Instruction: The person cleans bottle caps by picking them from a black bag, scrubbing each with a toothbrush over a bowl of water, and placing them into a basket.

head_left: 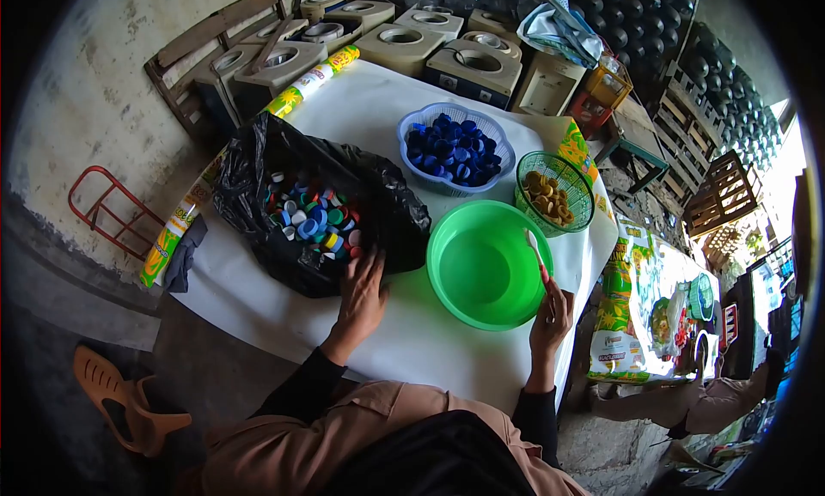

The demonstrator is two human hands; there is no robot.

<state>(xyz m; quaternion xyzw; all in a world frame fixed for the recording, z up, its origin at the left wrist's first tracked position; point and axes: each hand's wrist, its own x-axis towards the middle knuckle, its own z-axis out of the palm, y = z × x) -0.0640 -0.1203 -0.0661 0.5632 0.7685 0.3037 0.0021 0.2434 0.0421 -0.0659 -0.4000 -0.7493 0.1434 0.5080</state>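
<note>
at frame centre the left hand (361, 294) rests, fingers apart, on the mixed bottle caps (314, 217) in the black bag (249, 165) on the bench (378, 101), while the right hand (550, 317), fingers clamped on a thin white stick (533, 245), sits at the rim of the green bowl (481, 273).

Soft daylight from the right (blown out at that edge), heavy fisheye bending, black vignetted corners, centre sharp.

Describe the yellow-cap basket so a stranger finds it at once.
On the white-covered table, look just beyond the big green bowl, at the right edge. The small green basket sits there. Unlike the blue basket beside it, it is green lattice holding yellowish caps.
</note>
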